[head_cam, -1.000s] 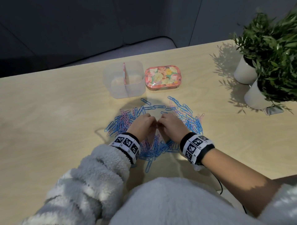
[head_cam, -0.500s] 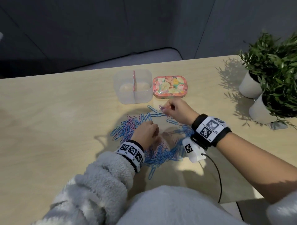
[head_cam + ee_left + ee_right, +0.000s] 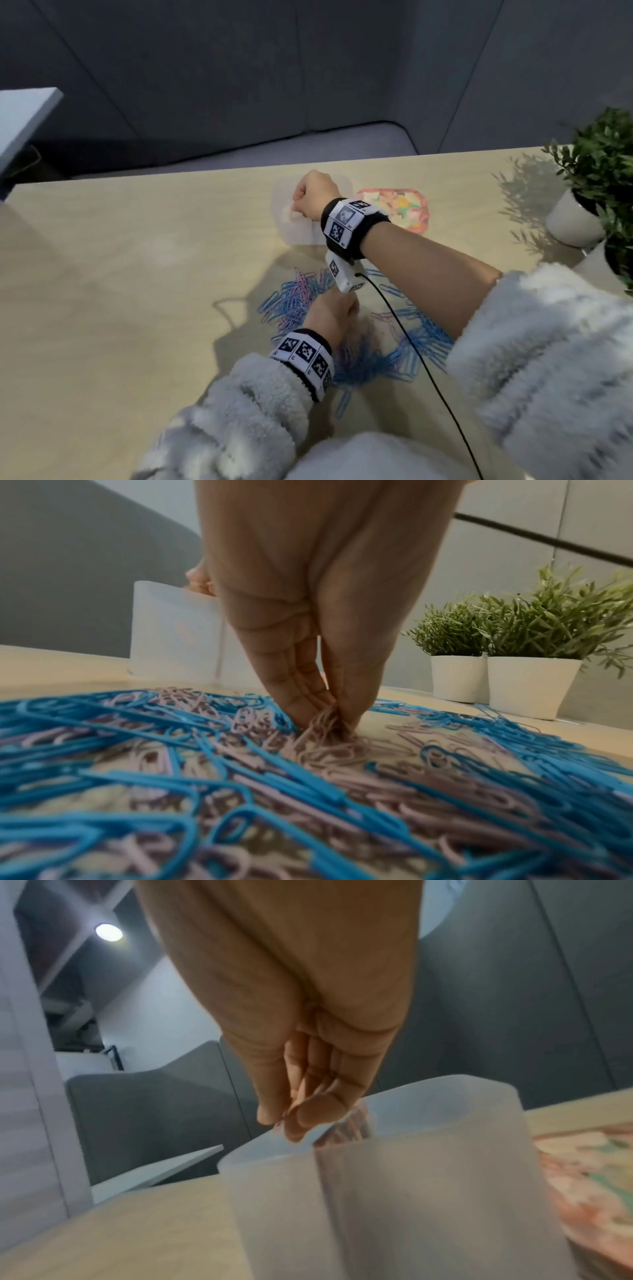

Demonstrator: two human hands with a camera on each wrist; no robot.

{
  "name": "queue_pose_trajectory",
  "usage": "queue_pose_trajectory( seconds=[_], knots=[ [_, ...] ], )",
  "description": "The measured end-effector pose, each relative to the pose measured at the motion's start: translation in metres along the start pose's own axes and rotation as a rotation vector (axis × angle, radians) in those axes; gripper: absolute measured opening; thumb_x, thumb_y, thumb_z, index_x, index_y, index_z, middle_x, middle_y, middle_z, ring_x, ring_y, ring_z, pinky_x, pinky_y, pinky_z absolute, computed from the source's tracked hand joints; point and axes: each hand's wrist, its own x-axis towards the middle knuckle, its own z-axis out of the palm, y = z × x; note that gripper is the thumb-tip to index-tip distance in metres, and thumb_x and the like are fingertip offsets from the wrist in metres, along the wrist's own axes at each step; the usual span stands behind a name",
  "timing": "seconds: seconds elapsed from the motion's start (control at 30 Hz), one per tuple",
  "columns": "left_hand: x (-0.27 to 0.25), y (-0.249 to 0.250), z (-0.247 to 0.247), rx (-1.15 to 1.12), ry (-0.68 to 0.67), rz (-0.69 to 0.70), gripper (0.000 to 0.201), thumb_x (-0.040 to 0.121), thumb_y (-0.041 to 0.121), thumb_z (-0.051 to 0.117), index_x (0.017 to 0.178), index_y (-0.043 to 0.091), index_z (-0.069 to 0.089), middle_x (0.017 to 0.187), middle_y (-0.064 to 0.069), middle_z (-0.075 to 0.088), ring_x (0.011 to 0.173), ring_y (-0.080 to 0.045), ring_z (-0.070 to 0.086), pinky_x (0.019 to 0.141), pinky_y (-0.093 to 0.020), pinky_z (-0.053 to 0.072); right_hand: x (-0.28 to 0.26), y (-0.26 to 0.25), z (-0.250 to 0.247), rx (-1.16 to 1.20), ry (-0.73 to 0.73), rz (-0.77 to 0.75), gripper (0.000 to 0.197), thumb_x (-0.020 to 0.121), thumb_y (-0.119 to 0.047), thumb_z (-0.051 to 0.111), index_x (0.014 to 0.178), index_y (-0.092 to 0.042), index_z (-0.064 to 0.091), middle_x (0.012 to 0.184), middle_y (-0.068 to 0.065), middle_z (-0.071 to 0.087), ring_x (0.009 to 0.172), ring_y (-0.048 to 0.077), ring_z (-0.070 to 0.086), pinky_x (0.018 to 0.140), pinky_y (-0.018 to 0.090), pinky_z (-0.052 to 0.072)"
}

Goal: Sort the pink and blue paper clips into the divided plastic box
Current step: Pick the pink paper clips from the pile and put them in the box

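Note:
A loose pile of blue and pink paper clips (image 3: 370, 359) (image 3: 240, 777) lies on the wooden table in front of me. My left hand (image 3: 334, 718) (image 3: 334, 308) rests in the pile and pinches a small bunch of pink clips (image 3: 325, 731). The translucent divided plastic box (image 3: 298, 229) (image 3: 411, 1177) (image 3: 171, 637) stands behind the pile. My right hand (image 3: 289, 1121) (image 3: 298, 205) hovers over the box's left compartment, just left of the pink divider (image 3: 356, 1123). Its fingertips are pinched together, with only a thin pink sliver showing between them.
A flowered tin (image 3: 411, 212) (image 3: 599, 1177) sits directly right of the box. Two potted plants in white pots (image 3: 572, 219) (image 3: 534, 685) stand at the table's right edge. A black cable (image 3: 411, 349) runs from my right wrist across the pile. Bare tabletop (image 3: 120, 291) spreads to the left.
My right hand rose from the pile with a pink clip and travelled forward and left to above the box. The left hand stayed in the pile.

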Motion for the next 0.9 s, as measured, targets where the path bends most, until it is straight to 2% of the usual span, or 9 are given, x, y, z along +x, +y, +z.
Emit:
queue_pose_trajectory(
  seconds=[0.13,0.2,0.27,0.37,0.47,0.53,0.63,0.7,0.9],
  knots=[
    [0.0,-0.003,-0.009,-0.035,0.044,-0.031,0.016,0.091,0.011,0.05,0.084,0.001,0.061,0.084,-0.011,0.057,0.079,-0.024,0.058,0.072,-0.032,0.044,-0.006,0.008,-0.007,0.104,0.036,-0.023,0.032,0.088,-0.015,0.054,0.058,-0.003,0.056,0.084,0.024,0.07,0.068,0.033,0.068,0.063,0.037,0.055],
    [0.003,-0.003,-0.025,-0.104,0.088,-0.033,0.014,0.088,0.01,0.053,0.075,0.005,0.057,0.077,-0.01,0.058,0.072,-0.023,0.053,0.066,-0.03,0.039,-0.015,0.016,-0.017,0.245,0.095,-0.022,0.032,0.089,-0.014,0.05,0.067,0.007,0.059,0.074,0.019,0.066,0.049,0.022,0.062,0.043,0.023,0.047],
    [0.01,-0.004,-0.051,-0.262,0.188,-0.022,0.009,0.086,0.007,0.057,0.086,0.006,0.066,0.083,-0.006,0.065,0.074,-0.019,0.056,0.07,-0.028,0.045,-0.031,0.029,-0.031,0.37,0.157,-0.03,0.028,0.088,-0.01,0.049,0.069,0.003,0.064,0.07,0.01,0.064,0.041,0.01,0.056,0.037,0.013,0.037],
    [0.03,-0.013,-0.099,-0.412,0.347,-0.053,0.017,0.086,0.006,0.059,0.101,0.006,0.068,0.087,0.004,0.063,0.075,-0.01,0.058,0.075,-0.019,0.048,-0.064,0.058,-0.048,0.613,0.166,0.015,0.025,0.089,-0.004,0.048,0.068,-0.007,0.06,0.057,0.0,0.062,0.034,0.004,0.048,0.034,0.013,0.035],
    [0.063,-0.034,-0.133,-0.527,0.457,-0.117,0.016,0.082,0.0,0.059,0.096,0.001,0.068,0.07,0.001,0.06,0.058,-0.007,0.055,0.064,-0.023,0.048,-0.103,0.095,-0.057,0.506,0.119,0.036,0.026,0.09,-0.004,0.048,0.067,-0.01,0.06,0.055,-0.006,0.062,0.036,-0.001,0.05,0.033,0.015,0.035],
    [0.082,-0.049,-0.144,-0.585,0.49,-0.209,0.019,0.081,0.0,0.063,0.099,-0.003,0.067,0.064,0.003,0.056,0.053,-0.005,0.054,0.067,-0.024,0.052,-0.127,0.12,-0.058,0.479,0.099,0.088,0.025,0.092,-0.005,0.049,0.07,-0.008,0.06,0.061,-0.004,0.062,0.038,0.0,0.051,0.035,0.013,0.035],
    [0.103,-0.067,-0.147,-0.651,0.468,-0.298,0.022,0.08,0.002,0.067,0.101,-0.004,0.067,0.073,-0.007,0.064,0.062,-0.012,0.058,0.074,-0.026,0.057,-0.151,0.152,-0.053,0.519,0.093,0.17,0.032,0.092,0.001,0.048,0.063,-0.007,0.058,0.054,-0.005,0.061,0.035,0.0,0.05,0.038,0.011,0.04],
    [0.113,-0.074,-0.145,-0.587,0.459,-0.314,0.019,0.079,0.004,0.068,0.098,0.0,0.069,0.086,-0.016,0.068,0.07,-0.02,0.061,0.08,-0.034,0.058,-0.162,0.166,-0.048,0.573,0.084,0.229,0.034,0.093,0.001,0.046,0.064,-0.011,0.059,0.062,0.006,0.061,0.035,0.001,0.05,0.04,0.011,0.042],
    [0.113,-0.081,-0.139,-0.358,0.498,-0.263,0.023,0.09,0.012,0.054,0.105,0.002,0.068,0.108,-0.018,0.069,0.101,-0.035,0.063,0.094,-0.043,0.05,-0.188,0.196,-0.049,0.475,0.173,0.295,0.034,0.094,-0.003,0.048,0.065,-0.017,0.06,0.062,0.007,0.059,0.034,-0.002,0.049,0.039,0.008,0.04]
  ],
)
